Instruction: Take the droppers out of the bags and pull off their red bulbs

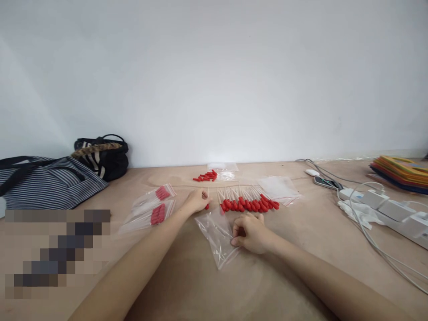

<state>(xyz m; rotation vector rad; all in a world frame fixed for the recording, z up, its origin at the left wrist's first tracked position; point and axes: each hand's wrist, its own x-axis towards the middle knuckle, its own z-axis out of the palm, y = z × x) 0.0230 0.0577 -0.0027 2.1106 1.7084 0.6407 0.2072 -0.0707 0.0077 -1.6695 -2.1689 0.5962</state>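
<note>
My left hand [198, 200] is closed, its fingertips pinching a thin white stick with a red end [207, 206]. Beside it lies a row of white sticks with looped red ends [247, 204], the red ends facing me. My right hand [250, 232], also closed, pinches the edge of a clear plastic zip bag [217, 240] in front of that row. The bag lies slanted, its upper corner near the red ends. Left of my left hand rest two clear zip bags [138, 213] with red-ended pieces [158, 214] inside.
Loose red pieces [205, 176] and thin white sticks [227, 175] lie toward the wall. Flat clear bags [279, 189] are right of the row. Power strip with chargers [384, 209] and cables stand right, near coloured sheets [399, 174]. A striped bag [56, 180] and black bag [112, 158] sit left.
</note>
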